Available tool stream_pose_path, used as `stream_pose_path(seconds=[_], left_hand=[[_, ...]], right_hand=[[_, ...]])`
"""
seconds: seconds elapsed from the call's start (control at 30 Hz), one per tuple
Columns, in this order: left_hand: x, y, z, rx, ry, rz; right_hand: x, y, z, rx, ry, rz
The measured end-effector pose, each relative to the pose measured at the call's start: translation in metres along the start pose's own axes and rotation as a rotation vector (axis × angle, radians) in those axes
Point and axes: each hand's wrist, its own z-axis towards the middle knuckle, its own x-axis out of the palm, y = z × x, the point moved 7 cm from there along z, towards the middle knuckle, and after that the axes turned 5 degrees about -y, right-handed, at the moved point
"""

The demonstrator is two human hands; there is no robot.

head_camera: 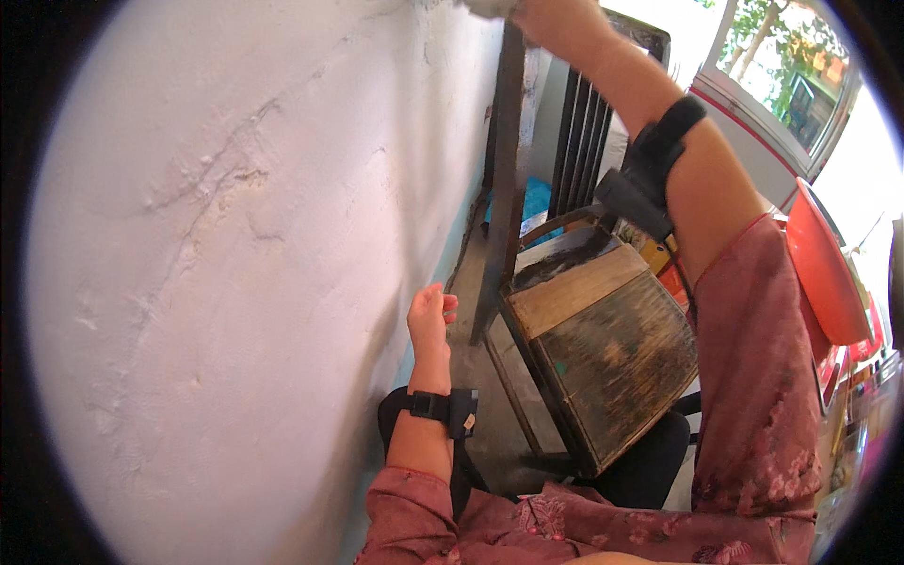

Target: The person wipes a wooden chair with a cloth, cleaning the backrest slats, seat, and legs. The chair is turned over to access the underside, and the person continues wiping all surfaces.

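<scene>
My right hand point(558, 25) is raised to the top edge of the view, beside the white plastered wall point(233, 339). It grips a greyish cloth-like thing point(491, 7), cut off by the frame, so its full shape is hidden. Lower down, my left hand point(429, 318) hangs near the wall with its fingers loosely curled, and I see nothing in it. Raised cracks and rough patches point(244, 173) run across the plaster. Before me stands a worn wooden chair point(607, 353), close to my legs.
A dark wooden post point(505, 183) rises between the wall and the chair. Dark slats point(580, 141) and a blue plastic bag point(537, 198) are behind it. To the right are a red basin point(823, 261), cluttered items point(858, 402) and a window point(784, 70).
</scene>
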Motion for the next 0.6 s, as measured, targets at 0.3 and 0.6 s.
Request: stream_pose_path(seconds=[0.3,0.6], left_hand=[[0.006,0.009,-0.006,-0.005,0.028,-0.03],[0.01,0.015,-0.017,-0.013,0.021,-0.058]], right_hand=[[0.032,0.017,-0.103,-0.163,0.263,-0.157],[0.035,0.062,-0.191,-0.285,0.13,0.158]])
